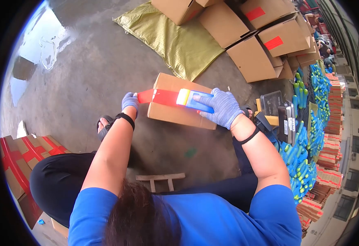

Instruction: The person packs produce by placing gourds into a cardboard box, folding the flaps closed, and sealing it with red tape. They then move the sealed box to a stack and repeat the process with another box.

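1. Right hand (224,107) fingers clenched on blue tape dispenser (194,99); left hand (130,101) fingers pinching red tape (159,97) end.
2. Tape stretched across small carton (179,102) on the floor, centre.
3. Judged: strip partly laid; pressing and cutting remain; taped cartons (21,158) near left.

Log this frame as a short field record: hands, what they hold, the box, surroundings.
left hand: gloved, pinches the free end of the red tape off the box's left edge
right hand: gloved, grips the tape dispenser on the box top
box: closed cardboard, on the concrete floor, tape stretched across its top
behind: open cartons, a yellow sack
right: scale, blue-green packs
left: taped boxes
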A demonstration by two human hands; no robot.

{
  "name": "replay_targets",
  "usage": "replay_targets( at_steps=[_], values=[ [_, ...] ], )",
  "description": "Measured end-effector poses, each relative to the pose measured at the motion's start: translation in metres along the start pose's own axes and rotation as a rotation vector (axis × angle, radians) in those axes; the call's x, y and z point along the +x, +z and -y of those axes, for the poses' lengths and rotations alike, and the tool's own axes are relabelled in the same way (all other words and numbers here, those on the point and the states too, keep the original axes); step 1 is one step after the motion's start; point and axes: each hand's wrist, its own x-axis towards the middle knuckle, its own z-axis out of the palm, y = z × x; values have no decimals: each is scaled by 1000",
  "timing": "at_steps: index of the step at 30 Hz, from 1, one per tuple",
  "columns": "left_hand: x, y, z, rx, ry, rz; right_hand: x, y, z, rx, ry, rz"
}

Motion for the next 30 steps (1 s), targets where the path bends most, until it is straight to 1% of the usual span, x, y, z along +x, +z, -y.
replay_targets(
  at_steps=[2, 4, 5, 8, 9, 10, 12, 13, 14, 15, 16, 17, 18, 20, 21, 22, 24, 26, 29, 30],
  values=[
    [2, 26, 6, 173, 36, 128, -1, -3, 2, 36, -1, 5],
    [-11, 26, -19, 348, 48, 218, -1, -5, 3, 56, -2, -30],
    [-18, 21, -33, 352, 51, 217, -2, -4, 2, 64, -5, -30],
    [-38, 3, -70, 752, 196, 39, -3, -5, 0, 85, -9, -25],
    [-31, 7, -70, 798, 209, 12, -4, -4, -1, 94, -7, -14],
    [-25, 8, -65, 687, 252, -82, -5, -1, -4, 97, 7, -18],
    [-3, 19, -45, -77, 513, -193, -6, 10, -11, 95, -26, 19],
    [-29, 14, -70, -326, 677, -134, -5, 10, -12, 108, -6, 18],
    [-56, 1, -91, -319, 869, 105, -2, 4, -13, 86, -8, 82],
    [-65, 5, -95, 85, 1001, 125, -1, 0, -15, 66, -8, 146],
    [-72, 9, -99, 495, 1113, 137, 0, -2, -19, 79, 13, 136],
    [-73, 4, -105, 799, 1084, 225, 1, -5, -24, 57, -38, 180],
    [-77, 4, -108, 812, 1102, 233, -3, -7, -28, 34, -91, 224],
    [-85, 3, -112, 1028, 1015, 88, -20, -9, -38, 35, -93, 214],
    [-95, 1, -118, 1086, 993, 74, -35, -7, -50, 8, -95, 230],
    [-100, 1, -121, 1091, 1003, 69, -49, -6, -62, -20, -100, 246],
    [-107, 4, -125, 1117, 950, 34, -83, -9, -94, -52, -6, 430],
    [-108, 4, -127, 1095, 948, 44, -118, -2, -121, -173, 80, 603],
    [-111, 6, -125, 1077, 953, 15, -146, 35, -157, -223, 139, 669],
    [-109, 8, -124, 1083, 966, 24, -142, 43, -160, -212, 152, 671]
  ],
)
